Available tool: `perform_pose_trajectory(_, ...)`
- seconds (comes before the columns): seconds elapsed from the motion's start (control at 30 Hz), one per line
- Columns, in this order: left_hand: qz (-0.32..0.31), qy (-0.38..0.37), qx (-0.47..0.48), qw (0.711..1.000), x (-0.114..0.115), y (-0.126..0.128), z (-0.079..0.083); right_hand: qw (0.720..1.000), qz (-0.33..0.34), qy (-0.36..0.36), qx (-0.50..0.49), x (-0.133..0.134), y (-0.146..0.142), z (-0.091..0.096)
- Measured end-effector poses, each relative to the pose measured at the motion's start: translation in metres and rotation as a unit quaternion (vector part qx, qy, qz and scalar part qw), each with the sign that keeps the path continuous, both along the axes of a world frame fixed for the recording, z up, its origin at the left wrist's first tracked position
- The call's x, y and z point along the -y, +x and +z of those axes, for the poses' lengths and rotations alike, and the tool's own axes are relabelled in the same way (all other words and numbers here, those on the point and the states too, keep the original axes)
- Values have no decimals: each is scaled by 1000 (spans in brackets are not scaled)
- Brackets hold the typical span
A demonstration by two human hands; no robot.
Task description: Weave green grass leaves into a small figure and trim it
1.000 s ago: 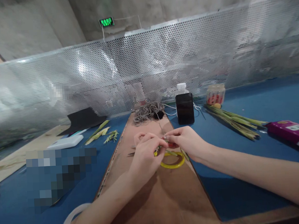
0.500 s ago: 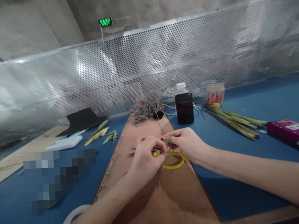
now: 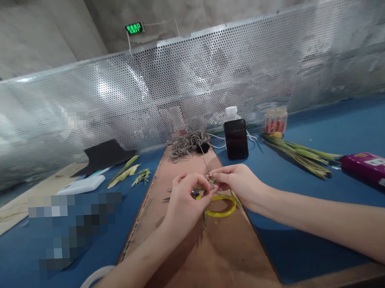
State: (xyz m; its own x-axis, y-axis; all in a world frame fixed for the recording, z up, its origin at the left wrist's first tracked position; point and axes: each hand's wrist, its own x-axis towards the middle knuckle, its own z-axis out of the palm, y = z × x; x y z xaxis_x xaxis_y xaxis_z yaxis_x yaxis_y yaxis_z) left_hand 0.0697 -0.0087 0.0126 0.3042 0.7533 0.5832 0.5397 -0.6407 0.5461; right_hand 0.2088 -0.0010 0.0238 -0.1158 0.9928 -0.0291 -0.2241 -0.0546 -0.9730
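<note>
My left hand [image 3: 187, 196] and my right hand [image 3: 238, 182] meet above a brown board, thumbs and fingers pinched close together. Between the fingertips shows a small piece of green leaf [image 3: 213, 181], mostly hidden. A thin grey cord [image 3: 205, 162] runs from a tangled grey heap [image 3: 190, 142] down to the fingers of my right hand. Under the hands lies a pair of scissors with a yellow handle [image 3: 222, 214]; dark blades poke out left of my left hand. A green tip [image 3: 204, 220] hangs below the left fingers.
Behind the hands stand a black phone [image 3: 236, 139], a clear bottle [image 3: 231, 112] and a jar [image 3: 275, 120]. Long green stalks [image 3: 298, 153] and a purple box [image 3: 371, 171] lie right. Leaf pieces [image 3: 123, 175] and a white case [image 3: 81, 184] lie left. A perforated metal screen [image 3: 189, 84] closes the back.
The fingertips have shifted slightly against each other, and the red bit seen between them shows less. The hands stay in nearly the same place; the view has moved a little.
</note>
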Motion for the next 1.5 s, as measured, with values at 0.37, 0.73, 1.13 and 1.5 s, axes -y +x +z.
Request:
perform_pose_trajectory(0.37,-39,97,-53,993,0,-4,3,999,-20,48,7,5,2,4)
perform_pose_trajectory(0.73,-21,112,-66,991,-6,-5,-1,998,-27,39,30,3,3,2)
perform_pose_trajectory(1.13,-28,41,-26,998,-3,-3,-3,999,-20,31,0,2,4,0)
perform_pose_trajectory(1.5,16,17,58,998,-3,-1,-7,999,-15,32,7,6,2,0)
